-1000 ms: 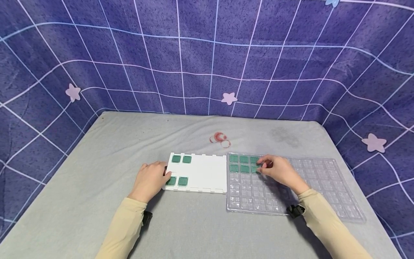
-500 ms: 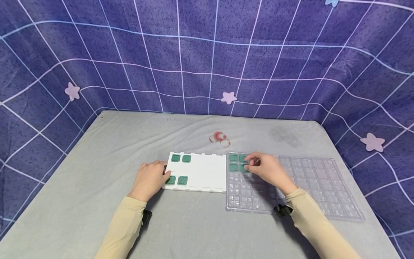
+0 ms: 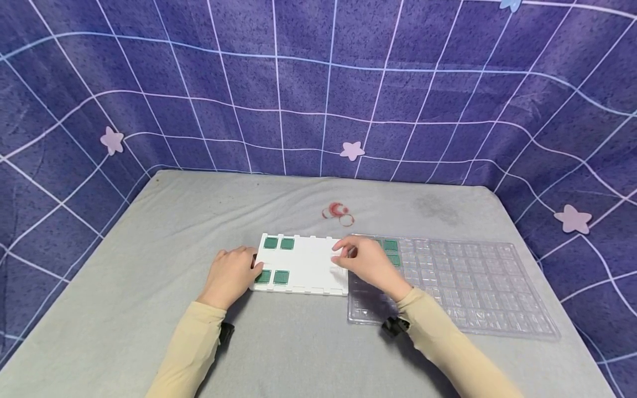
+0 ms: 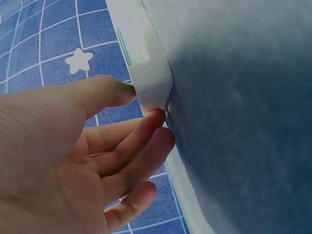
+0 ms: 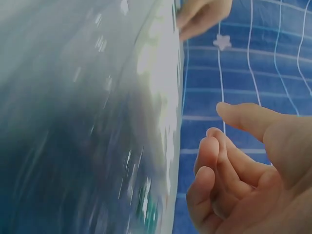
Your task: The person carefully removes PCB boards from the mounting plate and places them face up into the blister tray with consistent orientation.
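My left hand [image 3: 230, 279] grips the left end of a white panel [image 3: 313, 265] with notched long edges. In the left wrist view, the thumb lies on one face and the curled fingertips meet the edge. Small green circuit boards [image 3: 281, 277] lie on the panel's left half, two along each long side; my left thumb partly covers one. Over the panel's right end hovers my right hand [image 3: 368, 262], thumb and index apart, with nothing visible between them. A clear plastic tray [image 3: 478, 287] adjoins the panel; green boards [image 3: 391, 245] sit in its upper left pockets, partly hidden by my right hand.
A grey cloth [image 3: 199, 210] covers the table, with red ring marks [image 3: 338, 211] behind the panel. A blue-purple curtain [image 3: 308, 88] with star shapes stands around the back and sides. The tray's lower and right pockets show no green boards.
My right hand has moved left from the tray's third column to above the panel's right end, uncovering the green boards in that column. My left hand and the panel have stayed put.
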Available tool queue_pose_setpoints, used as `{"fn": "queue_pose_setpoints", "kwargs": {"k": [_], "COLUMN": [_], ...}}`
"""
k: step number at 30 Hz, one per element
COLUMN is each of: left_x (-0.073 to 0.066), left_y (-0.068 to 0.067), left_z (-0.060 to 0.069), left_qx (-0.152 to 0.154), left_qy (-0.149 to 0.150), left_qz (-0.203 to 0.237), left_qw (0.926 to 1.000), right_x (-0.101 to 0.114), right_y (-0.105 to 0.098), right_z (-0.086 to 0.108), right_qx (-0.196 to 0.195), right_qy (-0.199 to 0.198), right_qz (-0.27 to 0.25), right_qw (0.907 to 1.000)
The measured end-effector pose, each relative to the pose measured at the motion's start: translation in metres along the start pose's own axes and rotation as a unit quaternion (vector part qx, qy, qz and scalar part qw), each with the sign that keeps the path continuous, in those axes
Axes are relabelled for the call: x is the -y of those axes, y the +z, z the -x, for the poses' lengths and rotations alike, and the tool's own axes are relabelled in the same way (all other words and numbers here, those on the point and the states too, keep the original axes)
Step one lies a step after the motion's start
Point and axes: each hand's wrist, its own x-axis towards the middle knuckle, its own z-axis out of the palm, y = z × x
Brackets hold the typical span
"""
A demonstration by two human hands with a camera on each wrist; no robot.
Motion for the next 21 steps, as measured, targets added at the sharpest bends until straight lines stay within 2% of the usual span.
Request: {"fn": "queue_pose_setpoints", "kwargs": {"k": [13, 21], "left_x": [0.0, 0.0], "left_y": [0.0, -0.001], "left_z": [0.001, 0.0], "left_qx": [-0.001, 0.0], "left_qy": [0.002, 0.005], "left_qz": [0.004, 0.003], "left_qw": [1.0, 1.0], "right_x": [0.04, 0.05], "right_y": [0.049, 0.072], "right_z": [-0.009, -0.01], "right_qx": [0.028, 0.037], "right_qy": [-0.025, -0.012], "right_qz": [-0.039, -0.047], "right_qw": [0.9986, 0.9981]}}
